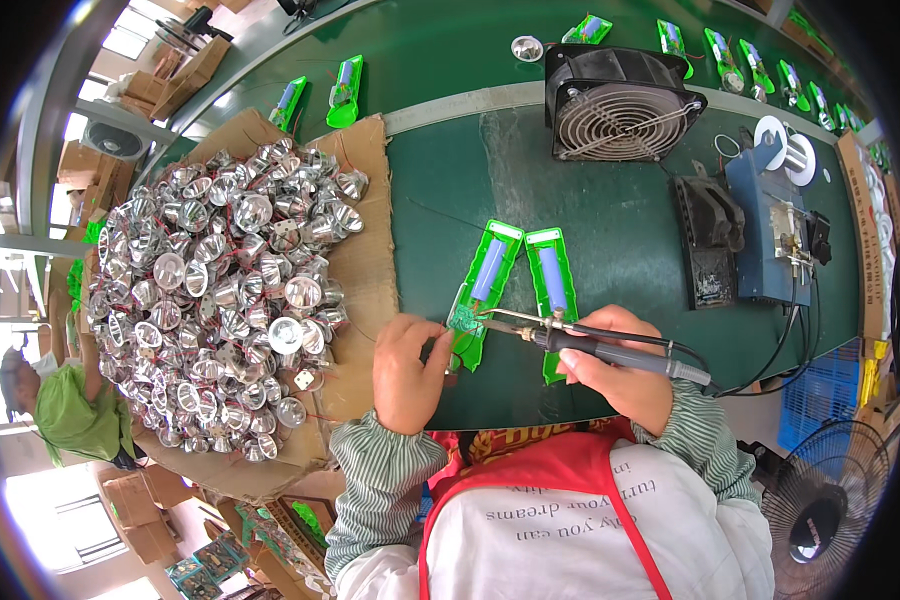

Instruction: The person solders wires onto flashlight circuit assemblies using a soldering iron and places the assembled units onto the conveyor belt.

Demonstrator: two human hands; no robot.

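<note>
The right hand (625, 368) is wrapped around the grey handle of a soldering iron (610, 354), whose tip points left to the circuit board (466, 319) in a green casing (472, 350). Whether the tip touches the board is too small to tell. The left hand (408, 370) has its thumb and forefinger drawn together at that casing's left edge — whether they pinch a wire or the casing itself, I cannot tell.

The casing lies slanted on the green worktop (435, 260), a blue cylindrical cell (489, 268) above its board. A second green casing (553, 368) lies just to the right, partly under the iron. Left of both, silvery reflectors (220, 290) are heaped on cardboard (368, 275); a black box fan (622, 120) stands beyond — its round grille facing the person.
</note>
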